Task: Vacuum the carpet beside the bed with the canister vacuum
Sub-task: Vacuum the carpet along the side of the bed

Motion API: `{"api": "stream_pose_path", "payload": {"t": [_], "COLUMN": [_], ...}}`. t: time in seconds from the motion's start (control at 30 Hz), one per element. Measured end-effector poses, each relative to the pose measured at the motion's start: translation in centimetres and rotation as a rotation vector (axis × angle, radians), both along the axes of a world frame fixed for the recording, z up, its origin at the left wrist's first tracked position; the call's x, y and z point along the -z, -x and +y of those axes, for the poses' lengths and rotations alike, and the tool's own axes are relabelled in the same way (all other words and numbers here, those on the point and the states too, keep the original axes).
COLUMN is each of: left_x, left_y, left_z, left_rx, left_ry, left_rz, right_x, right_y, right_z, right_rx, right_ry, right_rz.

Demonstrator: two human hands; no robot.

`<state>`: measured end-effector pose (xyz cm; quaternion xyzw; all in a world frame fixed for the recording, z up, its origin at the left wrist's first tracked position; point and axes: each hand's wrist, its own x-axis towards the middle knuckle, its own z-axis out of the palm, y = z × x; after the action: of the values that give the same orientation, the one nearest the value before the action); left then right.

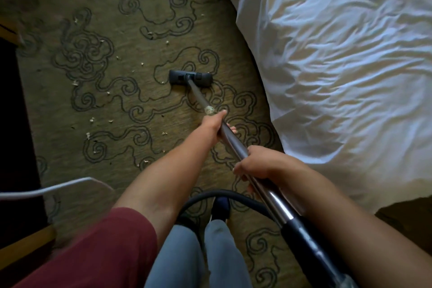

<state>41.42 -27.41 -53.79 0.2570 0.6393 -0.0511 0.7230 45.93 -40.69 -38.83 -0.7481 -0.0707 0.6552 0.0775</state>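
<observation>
A metal vacuum wand [236, 142] runs from the lower right up to a dark floor head [190, 78] flat on the olive carpet [131, 105] with dark swirl patterns. My left hand [216, 125] grips the wand farther down, just behind a taped joint. My right hand [254, 166] grips it nearer me, above the black handle. A dark hose [201, 196] loops by my feet. Pale crumbs [92, 120] lie scattered on the carpet left of and beyond the head. The canister itself is out of view.
The bed with a rumpled white sheet [339, 54] fills the right side, its edge close to the wand. Dark wooden furniture [14, 124] lines the left edge. A white cord [46, 188] crosses the lower left. My legs in grey trousers stand at the bottom.
</observation>
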Motion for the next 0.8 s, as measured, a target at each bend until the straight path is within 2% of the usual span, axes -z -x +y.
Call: {"api": "stream_pose_path", "payload": {"t": [0.1,0.3,0.57,0.8], "left_x": [-1.5,-2.5,-0.3,0.7], "left_y": [-0.7,-3.7,-7.4,-10.0], "left_z": [-0.9,1.0,6.3,12.8], "left_rx": [0.026,0.093,0.081,0.110], "left_ry": [0.052,-0.035,-0.094,-0.034], "left_rz": [0.023,0.089,0.088,0.067], "right_x": [-0.6,-0.8,1.3,1.1], "right_y": [-0.5,-3.7,-7.5,-10.0], "right_z": [0.5,2.0,6.9,12.8], "right_rx": [0.003,0.061,-0.021,-0.045], "right_ry": [0.016,-0.021,-0.046,-0.009], "right_rz": [0.013,0.032,0.019,0.006]}}
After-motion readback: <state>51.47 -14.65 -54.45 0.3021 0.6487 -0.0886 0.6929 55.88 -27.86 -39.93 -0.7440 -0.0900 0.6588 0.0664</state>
